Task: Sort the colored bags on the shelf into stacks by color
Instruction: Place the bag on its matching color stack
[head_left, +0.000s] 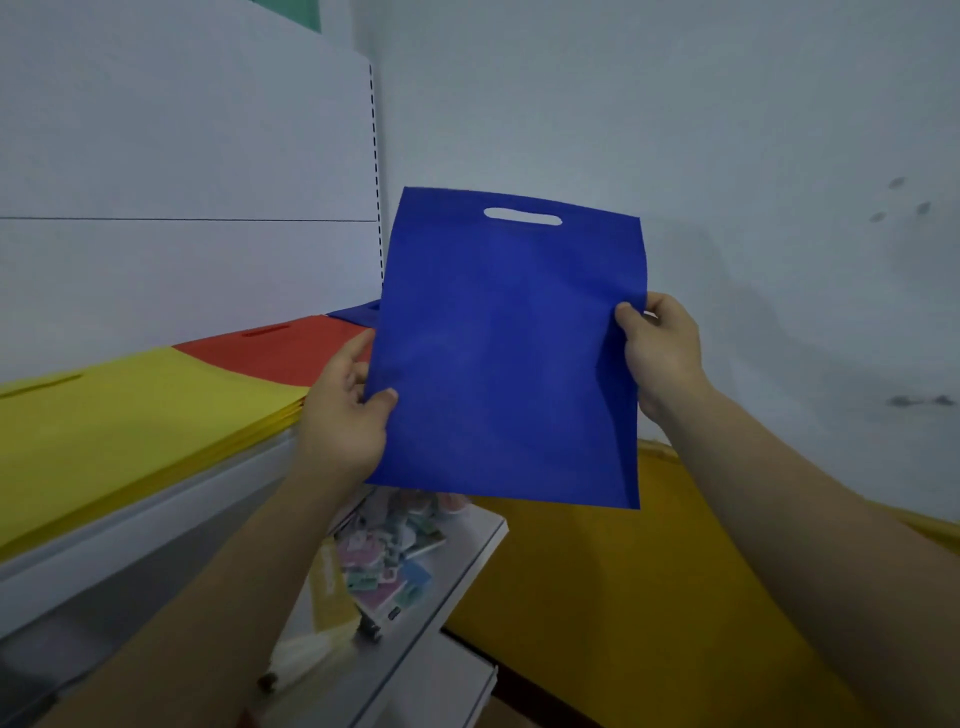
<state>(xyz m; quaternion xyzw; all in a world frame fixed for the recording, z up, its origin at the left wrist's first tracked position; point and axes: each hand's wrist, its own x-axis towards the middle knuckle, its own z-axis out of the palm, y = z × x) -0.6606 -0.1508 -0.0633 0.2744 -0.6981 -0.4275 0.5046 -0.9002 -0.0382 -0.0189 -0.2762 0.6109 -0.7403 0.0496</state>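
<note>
**Position.** The blue non-woven fabric bag (504, 353) is held in the air, upright and facing the camera, in front of the right end of the white shelf (156, 499). Its oval handle slot (522, 216) is at the top.

**Grip.** The left hand (343, 415) pinches the lower left edge, thumb on the front face. The right hand (662, 353) pinches the right edge higher up, thumb also on the front. Both grips are clamped on the bag.

**Handling.** The bag appears light, thin and limp. It stands flat only because it is stretched between the two grips, and a soft fold already runs down from the right thumb. Hold it at opposite side edges to keep it flat. Held at a single point, it would probably droop and fold. It looks neither fragile nor slippery.

**Destination.** Three piles lie side by side on the shelf:
- a stack of yellow flat bags (130, 431) at the left
- a stack of red flat bags (280, 348) in the middle
- a blue stack (358, 312) at the far right, mostly hidden behind the held bag

By colour, the held bag belongs on the blue stack.

**Containers.** The held bag looks flat and empty. The lower white shelf (467, 561) carries a loose heap of small pastel packets (389, 551). A dark yellow fabric surface (597, 597) fills the lower right, and it cannot be told what it is.
</note>
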